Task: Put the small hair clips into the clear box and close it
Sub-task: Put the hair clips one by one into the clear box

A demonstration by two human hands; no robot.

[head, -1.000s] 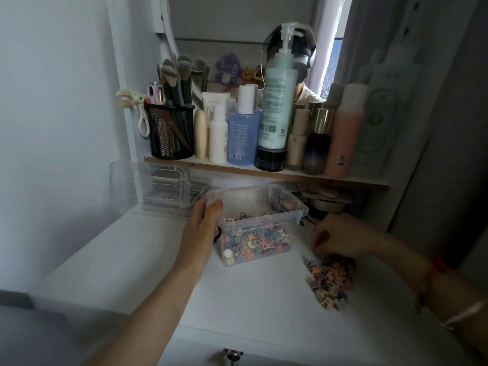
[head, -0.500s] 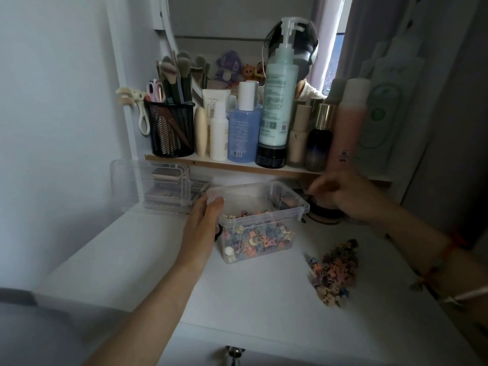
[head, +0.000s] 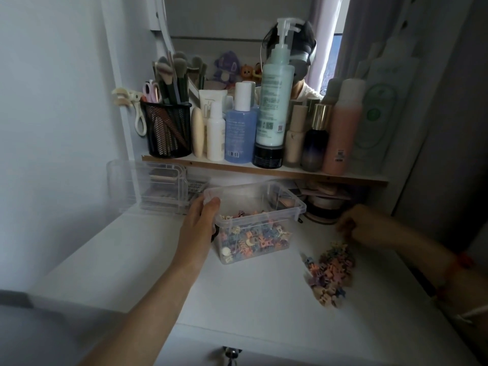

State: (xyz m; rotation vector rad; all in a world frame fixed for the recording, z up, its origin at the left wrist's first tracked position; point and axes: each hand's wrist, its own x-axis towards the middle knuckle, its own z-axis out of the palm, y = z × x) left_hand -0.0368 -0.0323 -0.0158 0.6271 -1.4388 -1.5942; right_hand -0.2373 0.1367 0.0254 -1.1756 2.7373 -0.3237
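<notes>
my left hand (head: 202,220) is gripping clear box (head: 254,223) left rim | right hand (head: 355,224) is curling, contents unclear, above hair clips (head: 330,273) | table (head: 250,299) front is sitting open

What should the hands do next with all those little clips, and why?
Probably the right hand should drop onto the clips heaped on the table and pinch up another bunch. That pile lies just below it, outside the box. The box is open and only part full, and the left hand is holding its near corner, so it looks ready for more.
</notes>
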